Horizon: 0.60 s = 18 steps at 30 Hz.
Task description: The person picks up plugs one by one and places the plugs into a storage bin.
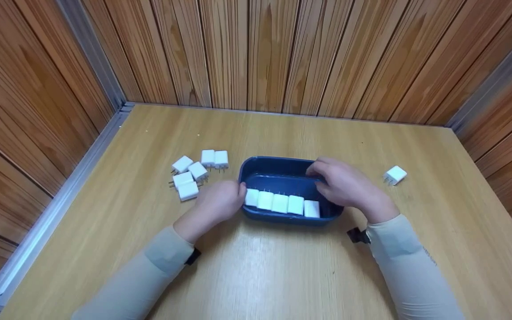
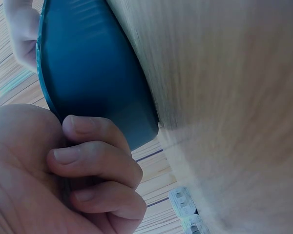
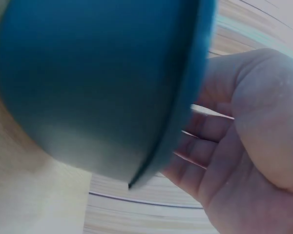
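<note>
A dark blue plastic bin (image 1: 278, 218) stands on the table, with a row of several white plug adapters (image 1: 280, 203) along its near side, prongs pointing to the back. My left hand (image 1: 221, 200) grips the bin's left end, thumb at the rim; in the left wrist view its fingers (image 2: 100, 161) are curled against the outer wall. My right hand (image 1: 342, 182) reaches over the right end, fingers loosely bent inside the bin. From the right wrist, the rim hides the fingertips and the palm shows nothing in it.
Left of the bin lie several loose white plug adapters (image 1: 188, 191), some touching each other. A single adapter (image 1: 395, 175) lies off to the right. Wood-panelled walls (image 1: 269, 58) stand behind and at both sides of the wooden table (image 1: 256, 275).
</note>
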### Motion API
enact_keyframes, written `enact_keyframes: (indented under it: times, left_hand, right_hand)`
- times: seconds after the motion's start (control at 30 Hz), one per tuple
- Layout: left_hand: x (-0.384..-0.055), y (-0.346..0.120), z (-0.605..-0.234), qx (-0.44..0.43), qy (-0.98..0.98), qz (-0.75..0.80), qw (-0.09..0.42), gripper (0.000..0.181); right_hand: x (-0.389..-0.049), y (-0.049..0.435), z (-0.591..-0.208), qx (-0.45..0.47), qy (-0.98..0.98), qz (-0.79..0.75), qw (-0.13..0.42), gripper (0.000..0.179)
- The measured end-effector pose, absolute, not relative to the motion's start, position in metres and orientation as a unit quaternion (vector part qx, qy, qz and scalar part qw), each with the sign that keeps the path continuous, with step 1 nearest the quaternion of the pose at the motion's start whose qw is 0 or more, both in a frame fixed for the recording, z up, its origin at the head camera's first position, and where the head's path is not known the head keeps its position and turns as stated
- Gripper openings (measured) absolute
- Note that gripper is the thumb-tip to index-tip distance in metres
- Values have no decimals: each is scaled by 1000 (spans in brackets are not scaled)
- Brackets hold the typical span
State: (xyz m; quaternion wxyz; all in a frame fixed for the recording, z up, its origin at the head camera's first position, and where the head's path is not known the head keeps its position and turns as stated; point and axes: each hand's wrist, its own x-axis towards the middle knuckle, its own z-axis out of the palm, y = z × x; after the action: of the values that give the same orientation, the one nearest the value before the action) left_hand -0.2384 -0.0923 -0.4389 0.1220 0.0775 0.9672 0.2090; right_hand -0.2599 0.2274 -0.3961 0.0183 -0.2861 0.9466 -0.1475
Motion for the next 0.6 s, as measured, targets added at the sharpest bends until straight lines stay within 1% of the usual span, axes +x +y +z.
enact_keyframes:
  times: [0.23,0.6]
  left_hand:
    - [-237,-92,-438,86,972,195,104,53]
    - [-238,-91,-439,82,971,197,108,51]
  right_hand:
    - [-266,245,-388,-263,953,-147,-16,27]
    - [-275,278,-381,-194,965,-173,-35,29]
